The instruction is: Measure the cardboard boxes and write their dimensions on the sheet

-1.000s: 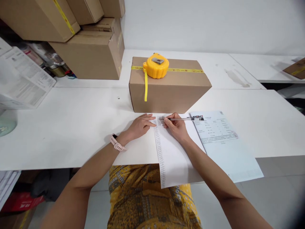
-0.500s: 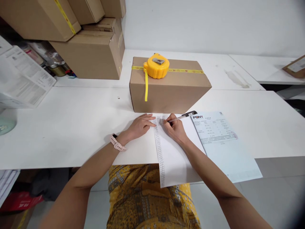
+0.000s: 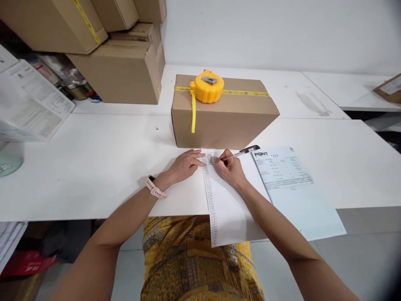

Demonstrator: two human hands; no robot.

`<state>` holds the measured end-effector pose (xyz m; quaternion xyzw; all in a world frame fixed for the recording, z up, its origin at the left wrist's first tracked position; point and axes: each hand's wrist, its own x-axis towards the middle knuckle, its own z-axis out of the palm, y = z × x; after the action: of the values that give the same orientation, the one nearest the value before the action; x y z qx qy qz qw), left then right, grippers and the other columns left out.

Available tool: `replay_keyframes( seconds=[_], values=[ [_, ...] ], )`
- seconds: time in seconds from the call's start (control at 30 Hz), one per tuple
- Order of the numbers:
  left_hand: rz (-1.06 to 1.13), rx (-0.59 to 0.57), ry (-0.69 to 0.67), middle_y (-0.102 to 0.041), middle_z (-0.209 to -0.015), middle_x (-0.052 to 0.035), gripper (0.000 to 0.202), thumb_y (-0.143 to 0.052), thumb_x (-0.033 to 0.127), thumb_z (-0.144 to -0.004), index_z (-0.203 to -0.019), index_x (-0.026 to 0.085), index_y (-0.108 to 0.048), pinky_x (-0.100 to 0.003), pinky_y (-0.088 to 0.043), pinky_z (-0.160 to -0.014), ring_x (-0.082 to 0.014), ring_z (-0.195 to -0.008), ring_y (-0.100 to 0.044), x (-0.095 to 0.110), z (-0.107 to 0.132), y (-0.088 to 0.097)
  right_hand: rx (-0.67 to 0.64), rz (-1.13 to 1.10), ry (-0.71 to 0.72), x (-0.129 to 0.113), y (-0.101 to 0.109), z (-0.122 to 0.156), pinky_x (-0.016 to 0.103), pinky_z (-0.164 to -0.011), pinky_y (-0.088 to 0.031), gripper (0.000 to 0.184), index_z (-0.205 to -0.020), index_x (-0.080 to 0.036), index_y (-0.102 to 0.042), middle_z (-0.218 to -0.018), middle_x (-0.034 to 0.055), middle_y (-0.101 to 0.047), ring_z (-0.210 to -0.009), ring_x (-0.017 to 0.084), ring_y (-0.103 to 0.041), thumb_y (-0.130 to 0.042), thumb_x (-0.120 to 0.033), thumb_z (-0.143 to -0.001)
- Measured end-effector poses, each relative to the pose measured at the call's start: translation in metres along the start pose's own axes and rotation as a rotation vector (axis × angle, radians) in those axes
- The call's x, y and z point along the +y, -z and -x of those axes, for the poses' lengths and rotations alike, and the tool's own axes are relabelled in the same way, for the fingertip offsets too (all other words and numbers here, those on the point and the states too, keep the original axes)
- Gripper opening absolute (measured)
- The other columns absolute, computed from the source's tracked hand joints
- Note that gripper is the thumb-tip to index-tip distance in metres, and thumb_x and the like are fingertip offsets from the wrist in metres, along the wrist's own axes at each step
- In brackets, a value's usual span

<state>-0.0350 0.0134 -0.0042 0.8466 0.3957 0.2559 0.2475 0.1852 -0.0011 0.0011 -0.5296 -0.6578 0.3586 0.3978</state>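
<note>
A pen (image 3: 240, 153) with a black cap on its rear end is gripped in my right hand (image 3: 231, 169), its tip down by the handwriting near the top of a white sheet (image 3: 232, 213). Columns of small writing run along that sheet's left edge. My left hand (image 3: 187, 165) lies on the table with fingers stretched out, fingertips at the sheet's upper left edge. Partly beside the white sheet, a printed form headed PONY (image 3: 286, 179) lies to the right of my right hand. Both papers overhang the table's front edge.
Just beyond the papers stands a taped cardboard box (image 3: 219, 127) with a yellow tape measure (image 3: 207, 88) on top, its strip hanging down. More boxes (image 3: 125, 75) are stacked at the back left. A white printed package (image 3: 37, 100) and a green object (image 3: 11, 163) sit at far left.
The view has shifted very slightly. Both hands, the pen and the papers keep nearly the same places.
</note>
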Motion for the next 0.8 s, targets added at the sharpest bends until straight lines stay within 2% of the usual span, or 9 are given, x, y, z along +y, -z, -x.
replay_keyframes(
  seconds=[0.57,0.7,0.8],
  values=[
    [0.035,0.012,0.007,-0.069,-0.132,-0.0031,0.05,-0.049,-0.005,-0.077,-0.1,0.026,-0.081,-0.051,-0.042,-0.118,-0.0233,-0.133,-0.059,-0.002,0.0,-0.001,0.024,-0.002,-0.003,-0.002,-0.001,0.0,0.027,-0.05,-0.026,0.02,-0.072,-0.025,-0.041,-0.052,-0.0091,-0.039,-0.049,0.009,-0.036,-0.057,-0.029,-0.083],
    [0.003,0.004,0.01,-0.069,-0.132,-0.0011,0.051,-0.049,-0.004,-0.078,-0.101,0.027,-0.081,-0.048,-0.042,-0.119,-0.0209,-0.133,-0.059,-0.001,0.001,0.0,0.134,-0.01,-0.01,-0.001,0.002,0.0,0.026,-0.052,-0.03,0.018,-0.072,-0.024,-0.044,-0.055,-0.0075,-0.044,-0.052,0.01,-0.039,-0.057,-0.028,-0.084],
    [-0.001,-0.007,0.027,-0.07,-0.131,-0.0004,0.048,-0.048,-0.003,-0.081,-0.101,0.026,-0.081,-0.047,-0.044,-0.118,-0.0202,-0.133,-0.059,0.0,0.001,0.002,0.228,0.061,0.021,-0.001,0.018,0.005,0.026,-0.053,-0.034,0.016,-0.079,-0.024,-0.049,-0.061,-0.0046,-0.051,-0.055,0.012,-0.045,-0.055,-0.033,-0.09]
  ],
)
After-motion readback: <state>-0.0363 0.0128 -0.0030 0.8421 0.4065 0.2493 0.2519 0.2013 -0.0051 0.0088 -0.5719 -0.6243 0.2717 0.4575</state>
